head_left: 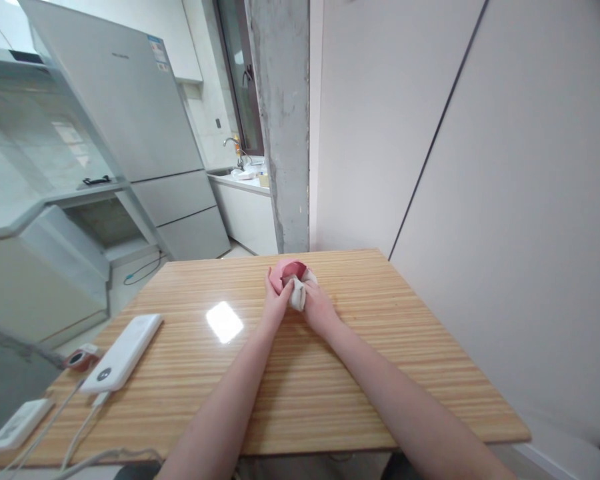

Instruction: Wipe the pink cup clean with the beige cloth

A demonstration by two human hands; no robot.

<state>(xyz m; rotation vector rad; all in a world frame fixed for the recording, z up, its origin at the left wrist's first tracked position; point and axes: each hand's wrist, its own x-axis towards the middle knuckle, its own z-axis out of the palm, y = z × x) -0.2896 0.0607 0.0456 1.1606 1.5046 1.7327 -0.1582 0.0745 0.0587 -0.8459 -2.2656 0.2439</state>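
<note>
From the head view, a small pink rounded cup (290, 270) sits far out on the striped wooden table (380, 373), both hands meeting around it. The left hand (276, 299) has its grip closed on the cup's side; the right hand (316, 305) clutches a crumpled white cloth (299, 293) pressed against it. The fingers hide the cup's lower half, and its inside is hard to make out.
</note>
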